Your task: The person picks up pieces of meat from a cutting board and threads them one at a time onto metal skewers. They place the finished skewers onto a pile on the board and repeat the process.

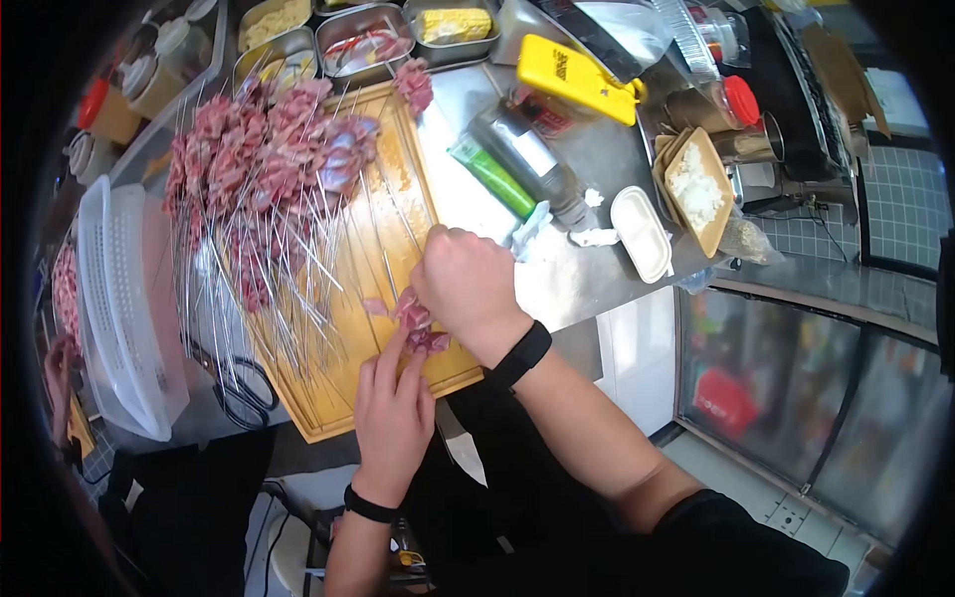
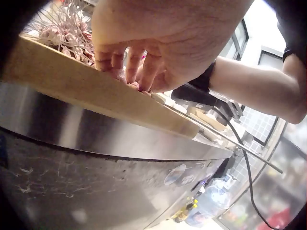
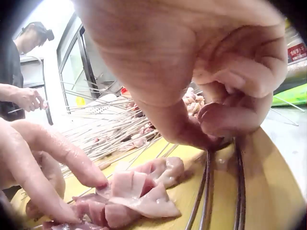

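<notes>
My right hand (image 1: 466, 284) is curled low over the wooden cutting board (image 1: 348, 398), its thumb and fingers pinching thin metal skewers (image 3: 239, 191) that run toward the near edge. Beside it, my left hand (image 1: 390, 403) reaches over that edge with fingers extended, its fingertips on small cut pieces of raw meat (image 3: 129, 196). The pieces are pink, with a pale strip on top. Farther left on the board lies a big heap of skewered raw meat (image 1: 269, 149), its bare skewer ends fanning toward me.
Black-handled scissors (image 1: 247, 393) and white plastic baskets (image 1: 124, 298) are left of the board. A bottle (image 1: 522, 149), a green tube (image 1: 494, 177) and a white tray (image 1: 642, 234) stand to the right. Metal food pans (image 1: 365, 45) line the back. Another person (image 3: 19, 72) works across the room.
</notes>
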`<state>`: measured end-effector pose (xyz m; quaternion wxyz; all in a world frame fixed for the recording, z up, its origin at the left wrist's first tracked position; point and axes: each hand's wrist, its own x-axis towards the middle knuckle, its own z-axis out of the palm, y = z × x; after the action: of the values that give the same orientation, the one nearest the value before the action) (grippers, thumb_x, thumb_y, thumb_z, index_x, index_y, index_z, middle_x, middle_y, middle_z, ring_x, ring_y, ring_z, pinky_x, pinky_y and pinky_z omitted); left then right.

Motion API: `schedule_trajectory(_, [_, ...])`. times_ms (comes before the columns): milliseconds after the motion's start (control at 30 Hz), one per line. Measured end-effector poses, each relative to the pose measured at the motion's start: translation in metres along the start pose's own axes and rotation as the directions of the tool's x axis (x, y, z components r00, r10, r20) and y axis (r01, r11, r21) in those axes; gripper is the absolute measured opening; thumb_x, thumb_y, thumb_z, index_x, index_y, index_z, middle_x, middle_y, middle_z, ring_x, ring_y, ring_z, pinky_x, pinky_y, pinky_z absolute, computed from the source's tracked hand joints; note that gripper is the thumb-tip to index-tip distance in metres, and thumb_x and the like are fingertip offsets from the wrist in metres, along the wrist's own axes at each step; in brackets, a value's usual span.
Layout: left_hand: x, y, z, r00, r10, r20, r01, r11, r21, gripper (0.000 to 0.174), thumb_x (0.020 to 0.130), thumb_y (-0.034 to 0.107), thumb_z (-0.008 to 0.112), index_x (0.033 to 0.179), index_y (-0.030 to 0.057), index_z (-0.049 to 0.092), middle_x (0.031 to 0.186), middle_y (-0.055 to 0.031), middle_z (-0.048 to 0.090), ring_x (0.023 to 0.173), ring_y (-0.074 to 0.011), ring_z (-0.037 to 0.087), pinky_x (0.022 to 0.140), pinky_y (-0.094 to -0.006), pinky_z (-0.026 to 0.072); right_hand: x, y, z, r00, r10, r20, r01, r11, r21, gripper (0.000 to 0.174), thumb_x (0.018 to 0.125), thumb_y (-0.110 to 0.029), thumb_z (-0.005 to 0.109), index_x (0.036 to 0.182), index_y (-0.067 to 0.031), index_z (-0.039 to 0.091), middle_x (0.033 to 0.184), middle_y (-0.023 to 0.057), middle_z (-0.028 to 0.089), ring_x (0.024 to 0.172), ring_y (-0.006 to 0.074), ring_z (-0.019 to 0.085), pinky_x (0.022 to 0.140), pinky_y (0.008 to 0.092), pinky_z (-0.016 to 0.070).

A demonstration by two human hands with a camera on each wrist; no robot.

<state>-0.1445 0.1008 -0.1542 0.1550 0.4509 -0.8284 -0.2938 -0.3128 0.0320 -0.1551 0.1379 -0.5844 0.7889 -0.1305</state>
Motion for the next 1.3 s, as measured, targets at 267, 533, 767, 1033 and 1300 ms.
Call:
schedule_trajectory(267, [-0.01, 0.007, -0.014, 0.993, -0.08, -0.086, 0.068, 0.989, -0.132, 0.028, 0.088, -0.005, 0.061, 0.116, -0.0021, 0.065, 0.127, -0.0177, 0.059, 0.112, -0.035, 0.059, 0.091, -0.0388, 0.0521, -0.009, 0.016, -0.009, 0.995, 0.028, 0.094, -0.064, 0.913, 0.403, 0.018, 0.085, -0.017, 0.064, 0.087, 0.0004, 0.062, 0.077, 0.0218, 0.068, 0.072, 0.0429, 0.068, 0.067, 0.0472, 0.0552])
schedule_trajectory(533, [-0.005, 0.029, -0.029, 0.953, -0.301, 0.026, 0.269, 0.807, -0.526, 0.022, 0.094, -0.003, 0.059, 0.115, -0.0018, 0.066, 0.112, -0.0123, 0.065, 0.097, -0.018, 0.065, 0.081, -0.026, 0.0513, -0.093, 0.041, -0.067, 0.982, 0.006, 0.19, -0.16, 0.562, 0.811, 0.014, 0.092, 0.0, 0.064, 0.099, -0.0017, 0.052, 0.079, -0.0017, 0.06, 0.07, 0.0007, 0.057, 0.062, 0.0186, 0.0474])
schedule_trajectory(767, [0.028, 0.061, -0.031, 0.95, -0.287, 0.124, 0.262, 0.513, -0.817, 0.022, 0.1, 0.003, 0.057, 0.119, -0.0029, 0.065, 0.11, -0.0085, 0.068, 0.096, -0.0103, 0.062, 0.082, -0.0239, 0.0487, -0.133, 0.055, -0.068, 0.974, -0.127, 0.19, -0.117, 0.437, 0.892, 0.013, 0.093, 0.004, 0.06, 0.102, -0.0006, 0.051, 0.08, 0.0015, 0.061, 0.069, 0.0031, 0.059, 0.062, 0.0195, 0.0486])
schedule_trajectory(1033, [0.031, 0.072, -0.027, 0.939, -0.257, 0.228, 0.295, 0.262, -0.919, 0.009, 0.097, -0.004, 0.061, 0.106, -0.0035, 0.062, 0.101, -0.011, 0.07, 0.081, -0.0117, 0.067, 0.077, -0.024, 0.0539, -0.142, 0.064, -0.077, 0.96, -0.154, 0.233, -0.068, 0.681, 0.729, 0.023, 0.08, 0.004, 0.072, 0.1, -0.003, 0.061, 0.084, 0.0067, 0.063, 0.07, 0.0135, 0.065, 0.062, 0.0252, 0.0512])
schedule_trajectory(1300, [-0.015, 0.087, -0.025, 0.674, -0.662, 0.328, 0.04, -0.41, -0.911, 0.012, 0.105, 0.013, 0.055, 0.106, 0.0014, 0.059, 0.109, -0.0142, 0.069, 0.097, -0.0191, 0.07, 0.088, -0.0309, 0.0601, -0.167, 0.062, -0.067, 0.979, 0.121, 0.163, -0.2, 0.441, 0.875, 0.032, 0.092, 0.003, 0.061, 0.124, 0.0029, 0.063, 0.115, 0.0121, 0.062, 0.079, 0.0111, 0.06, 0.059, 0.0239, 0.0493])
